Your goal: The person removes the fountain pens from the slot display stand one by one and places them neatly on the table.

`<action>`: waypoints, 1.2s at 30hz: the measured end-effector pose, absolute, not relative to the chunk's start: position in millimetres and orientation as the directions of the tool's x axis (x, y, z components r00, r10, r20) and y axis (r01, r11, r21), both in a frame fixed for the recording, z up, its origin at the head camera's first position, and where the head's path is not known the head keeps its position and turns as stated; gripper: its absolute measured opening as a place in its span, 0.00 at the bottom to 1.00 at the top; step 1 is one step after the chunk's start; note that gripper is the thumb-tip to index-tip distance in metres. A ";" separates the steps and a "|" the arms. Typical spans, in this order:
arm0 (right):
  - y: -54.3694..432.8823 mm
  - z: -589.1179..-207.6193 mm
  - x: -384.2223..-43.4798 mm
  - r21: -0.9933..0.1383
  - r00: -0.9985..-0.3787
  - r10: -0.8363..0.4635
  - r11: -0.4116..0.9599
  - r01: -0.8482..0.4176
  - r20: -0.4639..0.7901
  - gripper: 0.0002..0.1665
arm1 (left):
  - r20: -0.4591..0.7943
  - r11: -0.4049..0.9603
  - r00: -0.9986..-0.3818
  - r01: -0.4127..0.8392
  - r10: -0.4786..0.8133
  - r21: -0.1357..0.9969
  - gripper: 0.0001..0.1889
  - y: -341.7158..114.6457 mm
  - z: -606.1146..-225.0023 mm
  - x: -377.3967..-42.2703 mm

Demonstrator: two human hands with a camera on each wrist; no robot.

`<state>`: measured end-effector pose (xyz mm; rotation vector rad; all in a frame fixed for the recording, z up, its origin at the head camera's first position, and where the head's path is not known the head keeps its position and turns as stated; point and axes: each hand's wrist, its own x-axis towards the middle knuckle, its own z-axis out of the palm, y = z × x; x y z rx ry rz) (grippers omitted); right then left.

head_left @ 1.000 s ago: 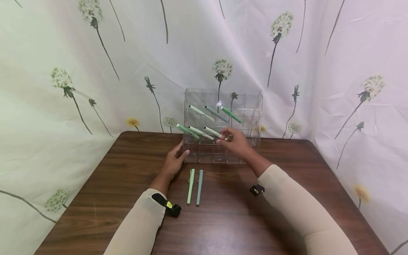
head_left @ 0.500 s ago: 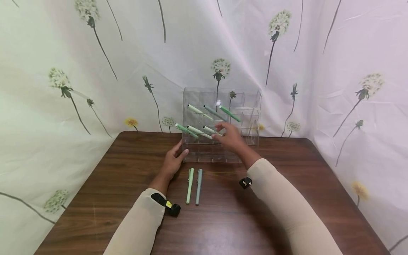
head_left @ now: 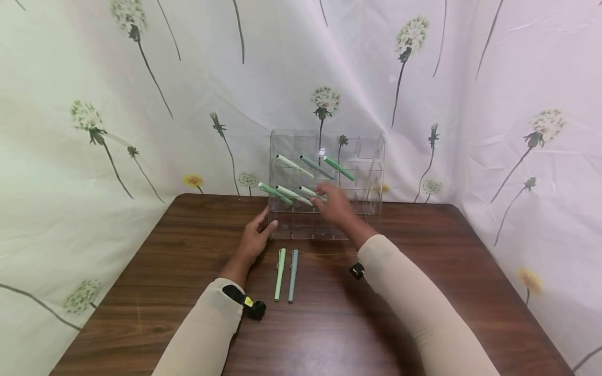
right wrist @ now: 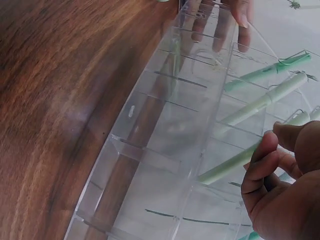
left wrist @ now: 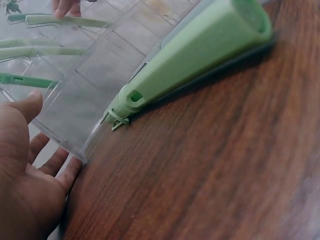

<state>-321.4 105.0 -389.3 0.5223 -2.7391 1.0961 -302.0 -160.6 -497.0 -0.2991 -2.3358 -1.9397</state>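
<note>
A clear plastic pen organizer (head_left: 301, 225) with tiered compartments stands at the back of the table. My left hand (head_left: 254, 240) grips its left side, the thumb in front and the fingers behind the panel. My right hand (head_left: 336, 206) reaches into the lower row of pens, where thumb and index finger pinch a pale green pen (right wrist: 230, 167) leaning in its slot. Left of it in that row lean another pale green pen (head_left: 290, 194) and a mid-green pen (head_left: 273, 192). Above are a cream-green pen (head_left: 293, 164), a grey-blue pen (head_left: 314, 164) and a bright green pen (head_left: 339, 168).
On the wooden table (head_left: 188, 292), a light green pen (head_left: 280, 274) and a grey-blue pen (head_left: 293, 275) lie side by side in front of the organizer. Behind it hangs a white curtain (head_left: 273, 78) with a dandelion print.
My right hand has shifted left along the lower row to the third pen's upper part. The left hand stays on the organizer, and the two pens on the table have not moved.
</note>
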 end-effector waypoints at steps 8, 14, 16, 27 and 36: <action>102.7 -391.0 -320.7 -0.630 -0.922 -0.271 0.673 -0.387 0.276 0.24 | 0.174 0.163 -0.980 0.189 0.100 0.968 0.36 -160.0 -496.5 -303.7; 103.6 -394.3 -322.6 -0.610 -0.913 -0.275 0.680 -0.407 0.302 0.23 | 0.161 0.152 -0.981 0.176 0.106 0.973 0.36 -159.7 -497.3 -304.3; 103.8 -394.8 -322.8 -0.613 -0.912 -0.272 0.676 -0.409 0.308 0.23 | 0.168 0.159 -0.980 0.184 0.107 0.970 0.36 -160.0 -497.2 -304.3; 100.4 -397.3 -323.3 -0.644 -0.916 -0.240 0.653 -0.397 0.321 0.21 | 0.184 0.178 -0.977 0.200 0.105 0.963 0.36 -161.4 -498.1 -302.9; 96.4 -395.6 -323.6 -0.680 -0.931 -0.176 0.642 -0.355 0.320 0.20 | 0.193 0.171 -0.976 0.209 0.103 0.963 0.36 -161.9 -499.3 -302.8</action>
